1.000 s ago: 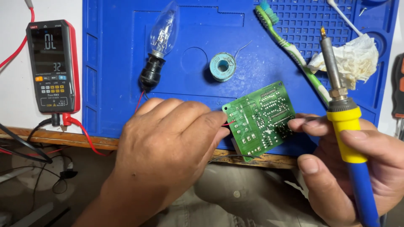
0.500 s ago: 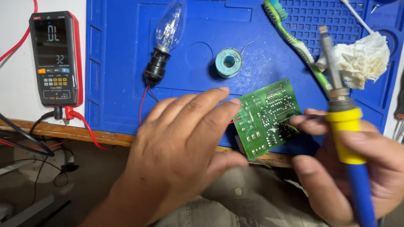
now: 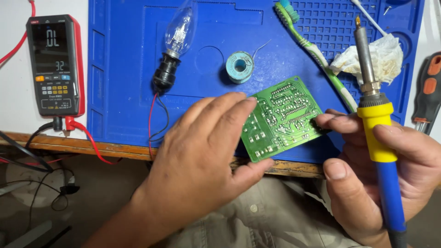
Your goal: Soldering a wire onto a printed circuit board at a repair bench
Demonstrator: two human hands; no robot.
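A green circuit board (image 3: pixel 285 117) lies solder side up at the near edge of the blue work mat (image 3: pixel 119 69). My left hand (image 3: pixel 202 156) rests on its left edge, fingers stretched along the top and thumb under the lower corner. My right hand (image 3: pixel 409 170) grips a soldering iron (image 3: pixel 376 124) with a yellow and blue handle, tip pointing up and away. The fingertips of that hand also touch the board's right edge.
On the mat lie a clear bulb (image 3: pixel 180 27) in a black socket with red and black wires, a solder spool (image 3: pixel 240 67), a green toothbrush (image 3: pixel 317 50) and crumpled tissue (image 3: pixel 383 55). A multimeter (image 3: pixel 54 64) sits left, a screwdriver (image 3: pixel 427 92) far right. The wooden table edge (image 3: pixel 92 147) runs below.
My left hand's fingers have uncurled and now lie stretched along the board's left edge. The board has turned slightly. The soldering iron stays upright in my right hand.
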